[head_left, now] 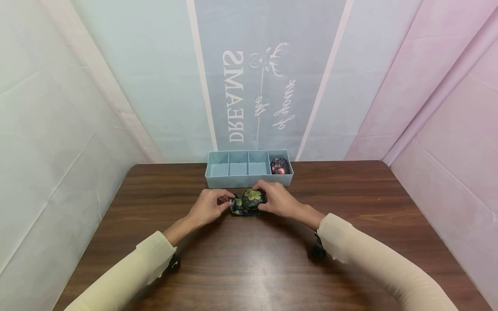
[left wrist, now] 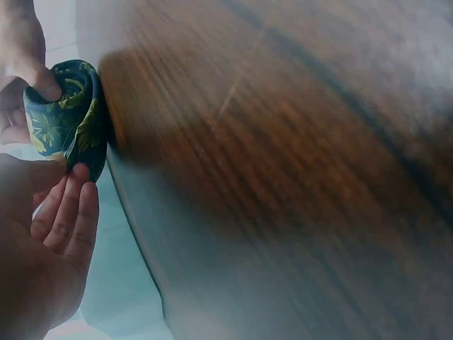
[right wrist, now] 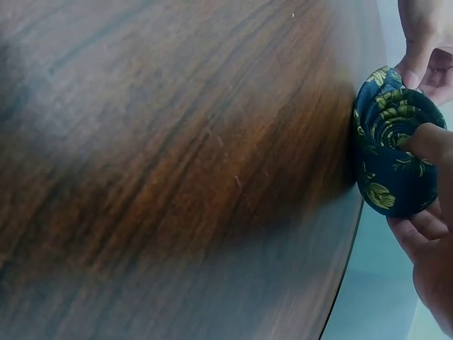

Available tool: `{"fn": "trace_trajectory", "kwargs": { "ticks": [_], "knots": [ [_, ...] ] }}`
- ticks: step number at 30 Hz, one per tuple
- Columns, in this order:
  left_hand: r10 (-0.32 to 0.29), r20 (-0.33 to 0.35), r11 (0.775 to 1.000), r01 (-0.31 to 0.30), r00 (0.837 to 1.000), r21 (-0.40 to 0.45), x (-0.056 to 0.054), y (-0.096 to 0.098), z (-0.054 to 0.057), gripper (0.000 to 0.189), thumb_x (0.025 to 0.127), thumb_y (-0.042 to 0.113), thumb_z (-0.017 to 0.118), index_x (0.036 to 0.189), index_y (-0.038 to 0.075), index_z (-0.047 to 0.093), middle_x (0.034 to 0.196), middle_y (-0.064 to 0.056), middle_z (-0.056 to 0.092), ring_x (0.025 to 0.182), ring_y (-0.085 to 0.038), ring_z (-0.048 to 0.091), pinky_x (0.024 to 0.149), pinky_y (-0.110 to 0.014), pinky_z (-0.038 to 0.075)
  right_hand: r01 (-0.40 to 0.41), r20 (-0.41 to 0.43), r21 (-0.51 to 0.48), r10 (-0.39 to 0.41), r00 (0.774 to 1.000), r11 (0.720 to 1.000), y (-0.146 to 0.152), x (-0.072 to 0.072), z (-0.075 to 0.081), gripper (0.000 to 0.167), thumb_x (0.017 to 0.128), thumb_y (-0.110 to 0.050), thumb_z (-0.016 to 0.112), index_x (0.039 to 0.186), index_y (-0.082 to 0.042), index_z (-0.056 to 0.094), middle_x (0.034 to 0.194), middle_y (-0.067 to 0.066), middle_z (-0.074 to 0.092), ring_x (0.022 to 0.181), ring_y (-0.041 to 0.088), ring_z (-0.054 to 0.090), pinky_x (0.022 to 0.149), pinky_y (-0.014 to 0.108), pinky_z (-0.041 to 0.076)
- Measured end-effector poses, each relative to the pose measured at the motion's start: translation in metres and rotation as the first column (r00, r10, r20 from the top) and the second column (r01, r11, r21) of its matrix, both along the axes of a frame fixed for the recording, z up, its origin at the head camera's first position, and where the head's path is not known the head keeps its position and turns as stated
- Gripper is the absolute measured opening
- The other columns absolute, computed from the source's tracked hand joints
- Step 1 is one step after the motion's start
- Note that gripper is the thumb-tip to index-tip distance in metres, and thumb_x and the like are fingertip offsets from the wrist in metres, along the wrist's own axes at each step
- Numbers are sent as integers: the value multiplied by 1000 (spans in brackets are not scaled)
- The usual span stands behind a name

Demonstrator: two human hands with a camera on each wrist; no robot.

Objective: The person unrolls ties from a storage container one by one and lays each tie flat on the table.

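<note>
A dark necktie with yellow-green flowers (head_left: 253, 199) lies on the table, mostly wound into a roll, with a short flat end on its left. My right hand (head_left: 278, 199) grips the roll from the right, thumb and fingers on opposite sides. The left hand (head_left: 212, 205) pinches the flat end between thumb and fingertips. In the right wrist view, spiral layers show on the side of the rolled necktie (right wrist: 382, 177). From the left wrist, both hands appear on the necktie (left wrist: 48, 131).
Just behind the hands stands a light blue box (head_left: 245, 181) with several compartments. Its rightmost compartment holds a dark rolled cloth with pink flowers (head_left: 279, 166). A printed curtain (head_left: 264, 26) hangs behind the brown wooden table (head_left: 249, 268).
</note>
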State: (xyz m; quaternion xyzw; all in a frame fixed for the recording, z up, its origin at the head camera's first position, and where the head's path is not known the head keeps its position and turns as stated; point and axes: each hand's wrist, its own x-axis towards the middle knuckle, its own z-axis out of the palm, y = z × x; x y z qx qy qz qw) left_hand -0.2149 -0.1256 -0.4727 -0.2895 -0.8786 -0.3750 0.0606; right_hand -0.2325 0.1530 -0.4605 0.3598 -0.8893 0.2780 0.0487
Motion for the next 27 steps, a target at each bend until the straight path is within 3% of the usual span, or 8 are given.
{"fn": "trace_trajectory", "kwargs": {
  "ticks": [6, 11, 15, 20, 27],
  "knots": [
    [-2, -53, 1000, 1, 999, -20, 0, 0, -2, 16, 89, 4, 84, 105, 6, 82, 97, -5, 80, 81, -11, 73, 72, -28, 61, 11, 1, -6, -11, 1000, 1000, 1, 2, 1, 52, 80, -5, 90, 125, -7, 64, 115, 11, 78, 73, 9, 61, 70, 30, 55],
    [18, -117, 998, -26, 993, -61, -1, 1, -2, 17, 88, 10, 87, 104, 7, 82, 100, -5, 79, 90, -18, 74, 79, -38, 61, 17, 16, 8, -17, 1000, 1000, 1, 3, 1, 52, 82, -6, 90, 126, -8, 62, 120, 11, 77, 83, 13, 68, 74, 33, 58],
    [18, -110, 995, -28, 994, -94, -1, 3, -2, 23, 88, 16, 88, 109, 8, 82, 107, -5, 77, 97, -22, 73, 84, -42, 61, 16, 20, 5, -16, 1000, 1000, 1, 3, 1, 52, 82, -6, 90, 125, -8, 62, 122, 10, 76, 87, 17, 71, 77, 36, 60],
    [1, -96, 989, -15, 995, -149, -3, 6, -2, 26, 89, 20, 89, 112, 10, 82, 113, -3, 77, 103, -20, 73, 89, -41, 61, 8, 13, -9, -7, 1000, 1000, 2, 3, -1, 53, 81, -5, 91, 126, -8, 62, 121, 10, 76, 107, 24, 74, 88, 42, 62],
    [-40, -151, 967, 1, 988, -254, -6, 13, -2, 25, 89, 24, 89, 111, 12, 84, 113, 0, 79, 111, -20, 72, 96, -42, 60, -6, 8, -9, 6, 1000, 1000, 3, 3, 0, 56, 81, -3, 90, 129, -7, 62, 120, 9, 75, 106, 22, 73, 87, 41, 62]
  ]
}}
